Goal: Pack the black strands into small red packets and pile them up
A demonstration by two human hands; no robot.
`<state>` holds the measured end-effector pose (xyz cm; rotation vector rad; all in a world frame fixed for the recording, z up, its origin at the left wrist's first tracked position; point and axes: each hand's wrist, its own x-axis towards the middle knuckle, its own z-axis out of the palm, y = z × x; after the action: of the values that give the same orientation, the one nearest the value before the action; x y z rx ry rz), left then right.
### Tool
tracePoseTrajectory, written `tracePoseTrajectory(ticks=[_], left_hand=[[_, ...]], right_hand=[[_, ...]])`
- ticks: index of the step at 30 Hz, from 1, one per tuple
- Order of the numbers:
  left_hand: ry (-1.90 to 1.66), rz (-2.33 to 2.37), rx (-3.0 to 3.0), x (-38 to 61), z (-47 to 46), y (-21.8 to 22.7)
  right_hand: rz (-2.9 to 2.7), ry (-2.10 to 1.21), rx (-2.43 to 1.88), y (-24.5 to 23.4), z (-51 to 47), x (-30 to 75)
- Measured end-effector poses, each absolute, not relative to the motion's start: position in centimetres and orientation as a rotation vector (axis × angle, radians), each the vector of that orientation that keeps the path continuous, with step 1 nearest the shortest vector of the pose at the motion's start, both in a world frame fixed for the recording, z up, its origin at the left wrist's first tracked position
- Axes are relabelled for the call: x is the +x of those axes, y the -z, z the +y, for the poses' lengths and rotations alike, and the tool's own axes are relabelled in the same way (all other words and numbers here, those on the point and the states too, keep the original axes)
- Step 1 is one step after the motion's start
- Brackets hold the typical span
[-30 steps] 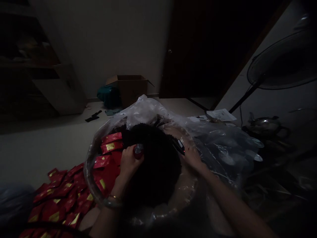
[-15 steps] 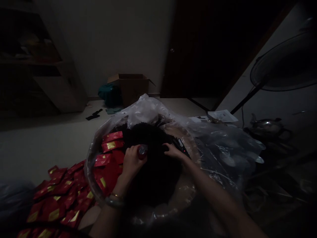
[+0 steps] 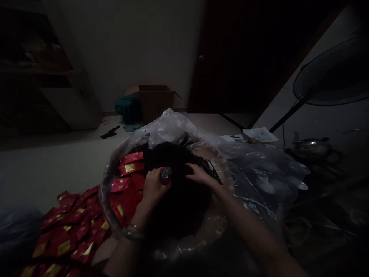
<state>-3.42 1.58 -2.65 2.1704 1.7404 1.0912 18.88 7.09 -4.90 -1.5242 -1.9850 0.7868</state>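
My left hand (image 3: 154, 185) is closed around a small red packet (image 3: 166, 180) whose top is a shiny, see-through plastic. It is above a heap of dark loose material (image 3: 178, 207), perhaps dried leaves, in a round basket lined with clear plastic (image 3: 104, 192). Over the same heap, my right hand (image 3: 198, 174) points left toward the packet. Its thumb and fingers are curved and apart, with only darkness showing between them. Several red packets with gold labels (image 3: 130, 168) lie inside the basket's left side. A dark device with a small red light (image 3: 211, 171) rests by my right wrist.
More red packets (image 3: 65, 231) are piled outside the basket at left. To the right are a clear plastic bag (image 3: 265, 181), papers (image 3: 259, 134), a metal teapot (image 3: 313, 146) and a standing fan (image 3: 331, 73). An open carton (image 3: 157, 102) stands against the back wall.
My right hand has moved slightly left and up, nearer the packet. My left hand keeps its place with the red packet, whose clear top now shows a little more.
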Motion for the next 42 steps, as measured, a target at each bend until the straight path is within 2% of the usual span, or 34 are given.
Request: tracePoseTrajectory(ticks=[5,17,22,27,37,39,42], left_hand=[[-1.073,1.721,2.134,-3.2,1.4,2.5],[-1.050,1.871,1.920,-2.9,1.6,3.0],[-1.002,1.877,1.935,-3.0,1.6,2.8],[-0.955,1.869,1.940,-3.0,1.5,2.5],[-0.966,1.824,1.957,-2.8,1.4,2.4],[-0.976,1.827,1.975,-2.7,1.4,2.4],[-0.970,1.835,1.972,-2.6,1.4,2.3]], right_hand=[[-2.013,-0.873,-1.472,6.4,6.5,18.3],[-2.069,-0.888,-1.412,5.2,5.7,16.1],[-2.033,-0.792,-1.473,4.4,5.1,15.8],[-1.930,-0.788,-1.474,3.3,5.6,16.8],[-1.570,-1.344,-1.364,-0.1,4.4,17.5],[-1.566,-1.337,-1.322,-1.4,4.3,17.4],[-1.704,-1.147,-1.254,-3.2,4.5,16.7]])
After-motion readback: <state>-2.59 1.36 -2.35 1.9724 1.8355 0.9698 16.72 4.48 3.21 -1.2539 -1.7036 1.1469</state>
